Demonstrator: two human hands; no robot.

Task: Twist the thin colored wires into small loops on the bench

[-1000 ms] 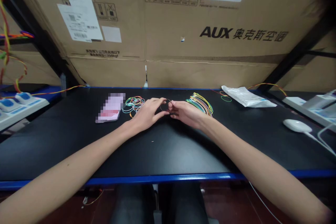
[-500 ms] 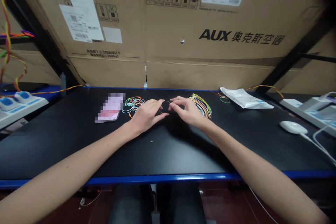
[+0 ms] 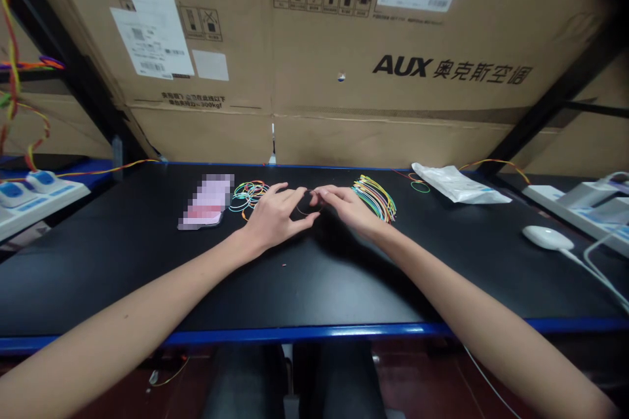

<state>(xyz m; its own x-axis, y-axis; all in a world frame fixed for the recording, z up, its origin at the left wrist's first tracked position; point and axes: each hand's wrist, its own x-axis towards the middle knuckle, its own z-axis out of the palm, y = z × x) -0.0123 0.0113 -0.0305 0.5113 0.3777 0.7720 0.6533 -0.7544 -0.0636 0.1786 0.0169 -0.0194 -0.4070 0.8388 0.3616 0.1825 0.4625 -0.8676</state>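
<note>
Right hand pinches dark wire loop; left hand spread round other side, steadying it between both.

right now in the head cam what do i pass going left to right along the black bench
white power strip → blurred pink-and-white flat item → tangle of multicoloured wire loops → left hand → dark wire loop → right hand → bundle of coloured wires → white plastic bag → white computer mouse → second white power strip

Large cardboard AUX cartons stand behind the blue-edged black bench, between dark shelf uprights; the floor looks like dark red tile.
</note>
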